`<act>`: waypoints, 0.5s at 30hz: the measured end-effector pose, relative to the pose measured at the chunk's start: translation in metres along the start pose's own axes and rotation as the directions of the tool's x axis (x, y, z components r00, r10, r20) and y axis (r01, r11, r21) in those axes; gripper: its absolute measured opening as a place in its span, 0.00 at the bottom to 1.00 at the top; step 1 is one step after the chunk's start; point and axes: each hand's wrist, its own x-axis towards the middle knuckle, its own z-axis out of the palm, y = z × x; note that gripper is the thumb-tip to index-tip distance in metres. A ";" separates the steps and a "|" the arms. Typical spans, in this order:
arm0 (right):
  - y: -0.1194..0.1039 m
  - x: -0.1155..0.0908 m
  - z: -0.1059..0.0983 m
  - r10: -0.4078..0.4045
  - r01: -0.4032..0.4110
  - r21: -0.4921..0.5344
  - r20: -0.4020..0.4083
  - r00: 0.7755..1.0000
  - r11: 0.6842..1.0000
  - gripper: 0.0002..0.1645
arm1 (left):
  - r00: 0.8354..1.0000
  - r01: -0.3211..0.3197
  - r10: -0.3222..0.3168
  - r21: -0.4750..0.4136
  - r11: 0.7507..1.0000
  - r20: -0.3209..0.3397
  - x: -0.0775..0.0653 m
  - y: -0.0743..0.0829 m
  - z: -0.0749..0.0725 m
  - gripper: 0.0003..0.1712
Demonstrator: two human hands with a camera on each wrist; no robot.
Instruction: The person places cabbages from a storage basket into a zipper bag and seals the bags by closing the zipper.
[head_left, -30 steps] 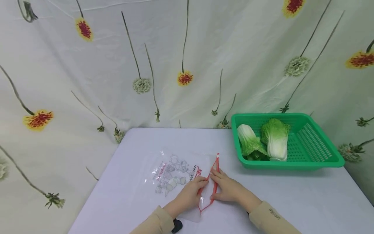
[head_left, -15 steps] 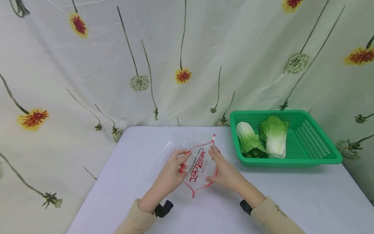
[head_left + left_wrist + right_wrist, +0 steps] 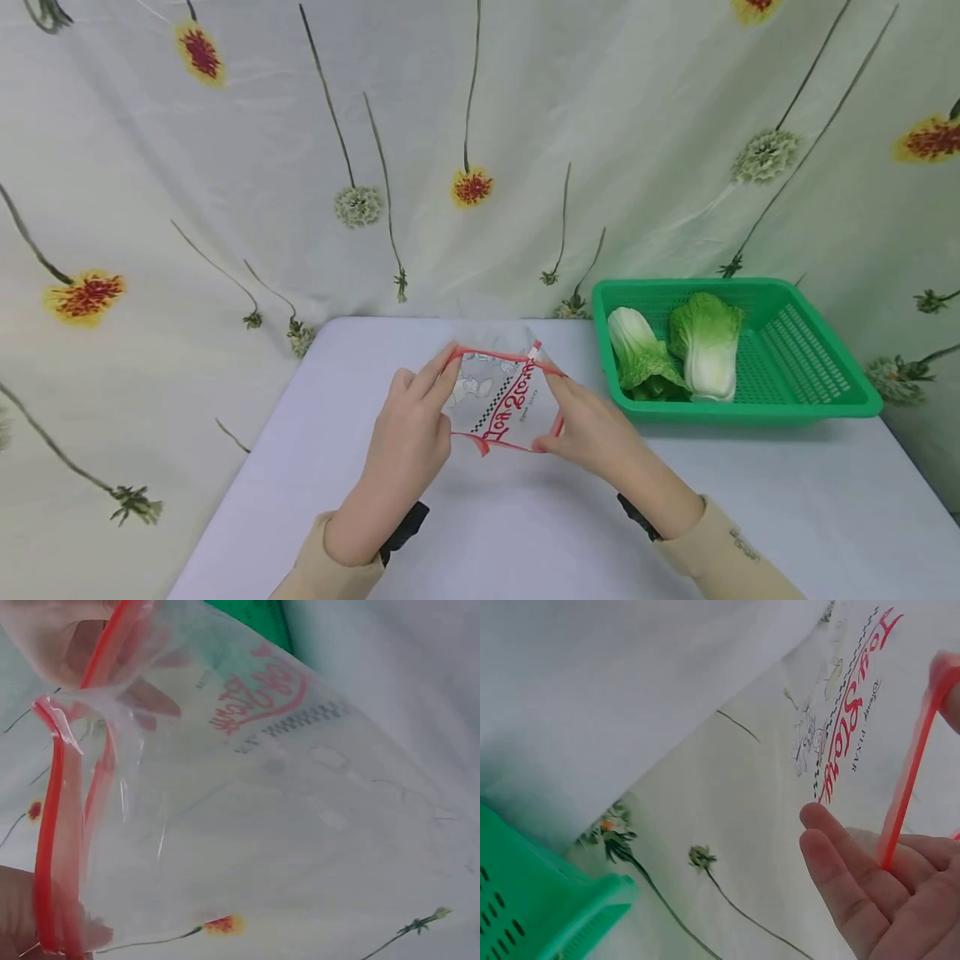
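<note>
A clear plastic zip bag point(image 3: 501, 402) is held up over the table, its red-edged mouth spread wide towards me. My left hand point(image 3: 408, 425) holds the left side of the mouth, fingertips at the upper rim and thumb lower down. On the opposite side, my right hand point(image 3: 600, 433) grips the rim between fingers and thumb. Red "Toy Story" lettering point(image 3: 847, 712) shows in the right wrist view, beside the red zip strip point(image 3: 907, 799). The left wrist view shows the bag's see-through body point(image 3: 300, 817), flat and without contents.
At the back right of the white-covered table point(image 3: 517, 533) stands a green plastic basket point(image 3: 750, 410). Two napa cabbages lie in it, a smaller one point(image 3: 641, 350) and a larger one point(image 3: 708, 346). Behind the table hangs a flower-printed cloth point(image 3: 420, 125).
The bag came up off the table as both hands parted its mouth. The left hand moved left and up, turning the opening from the right side to face me.
</note>
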 end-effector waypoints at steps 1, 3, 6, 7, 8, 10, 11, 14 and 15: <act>-0.003 -0.002 -0.005 -0.002 0.002 -0.009 0.001 1.000 1.000 0.58 | 0.999 -0.024 0.024 0.000 1.000 -0.036 0.001 0.002 -0.003 0.36; -0.007 -0.005 -0.013 0.002 -0.002 -0.018 0.012 1.000 1.000 0.59 | 0.998 -0.035 0.035 -0.015 0.999 -0.048 0.002 0.004 -0.008 0.36; -0.007 -0.008 -0.020 0.014 -0.016 0.017 0.078 0.997 1.000 0.58 | 0.993 0.065 -0.053 -0.115 0.991 0.102 0.000 0.004 -0.012 0.37; -0.005 -0.010 -0.021 0.025 -0.029 0.033 0.117 0.993 0.999 0.58 | 0.978 0.127 -0.096 -0.165 0.978 0.183 -0.001 0.003 -0.011 0.37; -0.003 -0.011 -0.020 0.036 -0.044 0.042 0.162 0.986 0.998 0.58 | 0.955 0.198 -0.139 -0.214 0.957 0.263 -0.003 0.001 -0.009 0.38; 0.004 -0.014 -0.018 0.045 -0.061 0.062 0.237 0.970 0.996 0.56 | 0.897 0.329 -0.197 -0.298 0.896 0.396 -0.006 -0.002 -0.002 0.39; 0.007 -0.016 -0.017 0.053 -0.074 0.068 0.269 0.962 0.995 0.56 | 0.871 0.378 -0.210 -0.330 0.865 0.445 -0.008 -0.004 0.003 0.39; 0.017 -0.020 -0.015 0.058 -0.086 0.079 0.305 0.951 0.993 0.54 | 0.834 0.446 -0.205 -0.407 0.797 0.513 -0.011 -0.008 0.017 0.39; 0.021 -0.021 -0.015 0.042 -0.074 0.095 0.301 0.953 0.993 0.52 | 0.831 0.451 -0.200 -0.418 0.789 0.519 -0.011 -0.008 0.021 0.39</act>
